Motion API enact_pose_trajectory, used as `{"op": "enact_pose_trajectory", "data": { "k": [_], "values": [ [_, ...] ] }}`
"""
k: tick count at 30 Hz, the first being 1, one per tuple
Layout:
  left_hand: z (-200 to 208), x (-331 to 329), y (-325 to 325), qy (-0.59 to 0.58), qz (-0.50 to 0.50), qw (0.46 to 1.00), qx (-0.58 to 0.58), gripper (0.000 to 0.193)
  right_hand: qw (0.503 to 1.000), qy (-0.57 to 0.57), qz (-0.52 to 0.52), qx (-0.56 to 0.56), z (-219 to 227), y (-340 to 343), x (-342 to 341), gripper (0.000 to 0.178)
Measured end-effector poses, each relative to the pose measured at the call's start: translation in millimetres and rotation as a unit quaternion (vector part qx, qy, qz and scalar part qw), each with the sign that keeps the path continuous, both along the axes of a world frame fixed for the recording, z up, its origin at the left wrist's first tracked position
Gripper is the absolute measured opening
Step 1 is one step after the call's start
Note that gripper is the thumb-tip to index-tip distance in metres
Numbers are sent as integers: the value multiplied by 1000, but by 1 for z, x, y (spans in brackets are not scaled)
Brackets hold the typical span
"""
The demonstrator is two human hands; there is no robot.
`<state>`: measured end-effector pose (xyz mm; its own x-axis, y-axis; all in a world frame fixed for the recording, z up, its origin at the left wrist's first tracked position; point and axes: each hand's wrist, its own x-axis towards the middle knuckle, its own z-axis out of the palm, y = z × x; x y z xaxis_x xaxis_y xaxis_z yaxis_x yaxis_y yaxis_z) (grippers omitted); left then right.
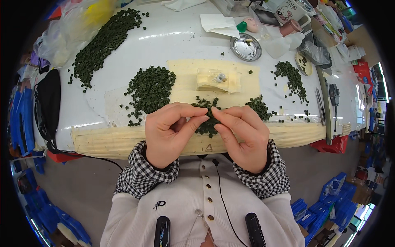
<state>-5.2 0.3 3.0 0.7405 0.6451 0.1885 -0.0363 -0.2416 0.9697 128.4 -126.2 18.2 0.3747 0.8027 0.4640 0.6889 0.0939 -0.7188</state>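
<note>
Over the near edge of the table, my left hand (168, 129) and my right hand (245, 133) meet fingertip to fingertip. A small dark green piece (209, 112), apparently moulded plastic or rubber, is caught between them. My left thumb and index finger pinch it. My right index fingertip presses against it, while the right thumb sits a little lower. Fingers partly hide the piece's shape. Right below and behind the fingertips lies a small heap of like green pieces (205, 128). A larger heap (151, 88) lies beyond my left hand, and a smaller one (258, 108) beyond my right.
A cream taped block with a round metal part (221, 78) stands ahead on a cream sheet (181, 66). More green pieces spread far left (105, 41) and right (293, 80). A round metal dish (245, 47) lies behind. Tweezers (320, 107) lie at right. Cream padding (111, 142) lines the front edge.
</note>
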Motion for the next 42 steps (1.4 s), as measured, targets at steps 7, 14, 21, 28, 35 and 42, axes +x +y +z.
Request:
{"op": "enact_pose_trajectory", "data": {
  "k": [7,14,21,28,35,42],
  "values": [
    [11,-4,7,114,-9,978,175,13,963,-153,-204,-84,-9,-26,67,10],
    [10,-9,11,67,-25,996,-55,25,957,-202,-151,-142,-10,-25,84,8],
    [22,-10,15,-164,53,826,-537,21,969,-130,-143,-151,-10,-23,89,8],
    [-2,-14,20,-220,-102,768,-593,28,978,33,-193,-67,3,-23,72,6],
    [8,-7,9,-145,-71,797,-582,37,968,219,-120,-36,0,-28,49,17],
    [11,-5,2,-117,-120,838,-519,39,949,311,-31,-37,2,-19,22,15]
  ]
}}
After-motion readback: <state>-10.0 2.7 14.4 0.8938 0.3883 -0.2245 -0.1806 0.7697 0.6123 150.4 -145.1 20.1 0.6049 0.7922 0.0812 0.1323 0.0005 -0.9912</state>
